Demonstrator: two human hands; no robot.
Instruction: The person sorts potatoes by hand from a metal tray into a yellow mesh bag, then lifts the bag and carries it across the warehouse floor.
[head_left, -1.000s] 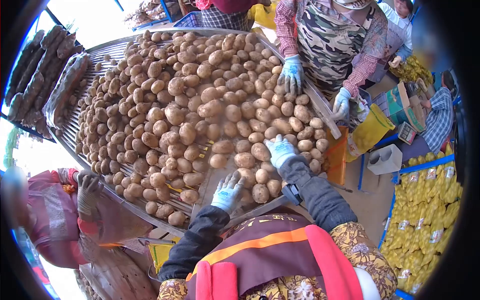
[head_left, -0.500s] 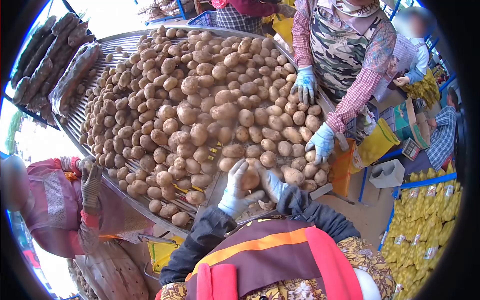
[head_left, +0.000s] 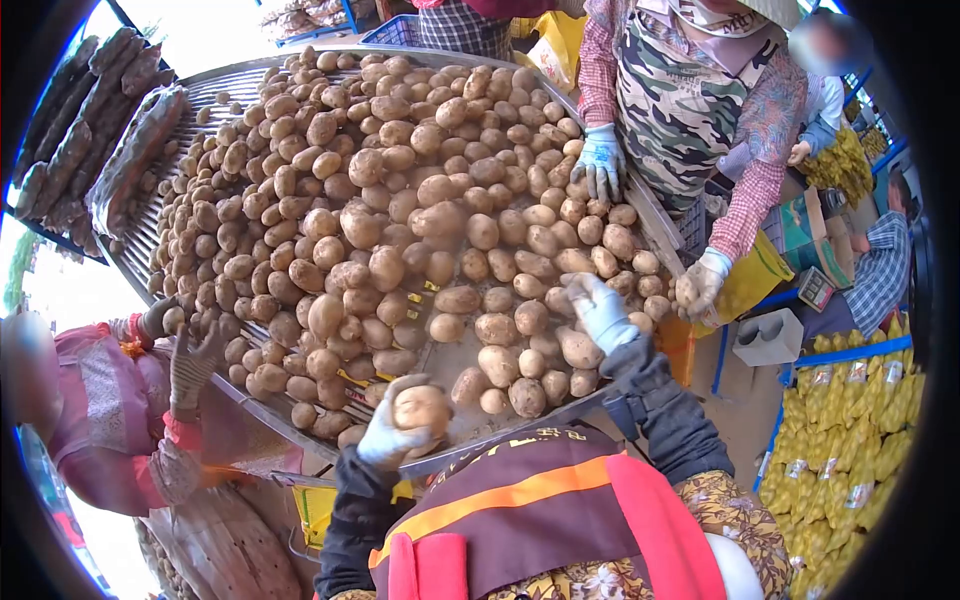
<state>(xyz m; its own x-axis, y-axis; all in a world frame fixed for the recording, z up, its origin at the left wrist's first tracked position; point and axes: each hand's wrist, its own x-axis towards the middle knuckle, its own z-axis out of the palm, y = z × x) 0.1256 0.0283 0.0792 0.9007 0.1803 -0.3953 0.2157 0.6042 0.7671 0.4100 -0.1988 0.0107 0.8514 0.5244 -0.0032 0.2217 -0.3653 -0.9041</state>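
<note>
A slatted metal table [head_left: 240, 84] is heaped with loose potatoes [head_left: 360, 225], seen from above by a person in pale, coated-looking gloves. Over the table's near edge, the left hand [head_left: 385, 438] curls its fingers around one large potato [head_left: 421, 410], clear of the heap. Above the table's near right part, the right hand [head_left: 603, 315] is loosely spread, palm down, over more potatoes, with none visibly gripped. The held potato could slip if the glove's grip slackens on its rounded, dusty skin, and might drop past the low rim. Pushing into the heap could set round potatoes rolling over the near edge, and the two hands could knock into a co-worker's hand [head_left: 600, 163] reaching over the table's far right side. The potatoes are firm-looking, tan-brown and matte, from small ovals to large, lumpy ones. The table mixes narrow parallel bars with a smooth plate [head_left: 445, 365]. Beyond its left end lie bulging mesh sacks [head_left: 140, 160]; to its right, yellow net bags [head_left: 850, 430] form knobbly rows.
</note>
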